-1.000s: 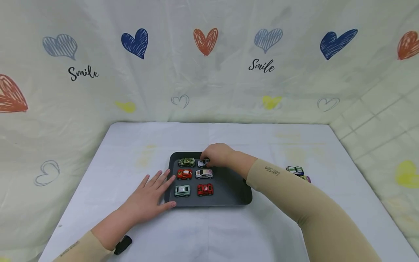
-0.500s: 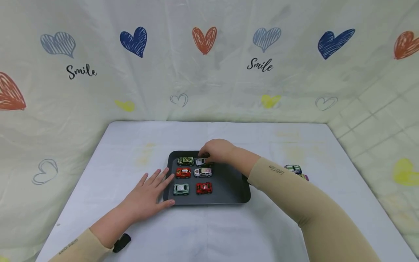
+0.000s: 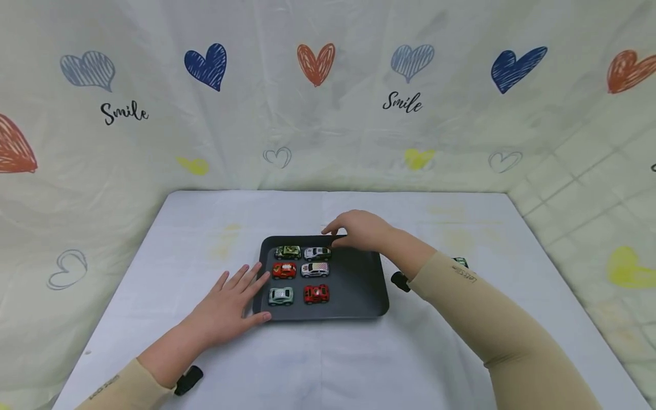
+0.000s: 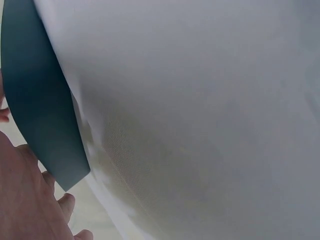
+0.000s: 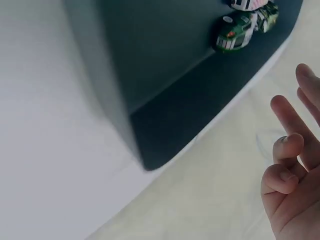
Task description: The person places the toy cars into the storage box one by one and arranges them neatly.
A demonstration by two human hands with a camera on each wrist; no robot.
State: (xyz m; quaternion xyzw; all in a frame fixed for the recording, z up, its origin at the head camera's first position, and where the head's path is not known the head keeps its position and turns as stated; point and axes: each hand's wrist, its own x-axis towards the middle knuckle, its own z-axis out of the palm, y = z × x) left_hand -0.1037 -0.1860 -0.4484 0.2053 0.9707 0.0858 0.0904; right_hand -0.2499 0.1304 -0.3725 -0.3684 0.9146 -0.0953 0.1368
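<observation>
On the white table lies a dark grey tray (image 3: 359, 285). Toy cars stand in two columns on its left half: a camouflage car (image 3: 288, 252), a white and green car (image 3: 317, 254), a red car (image 3: 284, 270), a white patterned car (image 3: 315, 269), a pale green car (image 3: 281, 296) and another red car (image 3: 316, 294). My left hand (image 3: 225, 310) rests with spread fingers at the tray's left edge. Above the back rim, just right of the white and green car, hovers my right hand (image 3: 361, 229). In the right wrist view this hand (image 5: 295, 170) holds nothing, its fingers partly bent.
Right of the tray, another toy car (image 3: 460, 262) shows partly behind my right sleeve (image 3: 476, 302). Black wrist-camera parts show at my left wrist (image 3: 188, 380) and right wrist (image 3: 400, 281). A curtain (image 3: 348, 131) printed with hearts hangs behind the table.
My right hand has let go of the white and green car and moved up and right from it. That car now shows fully in the tray. The left hand stays at the tray's edge.
</observation>
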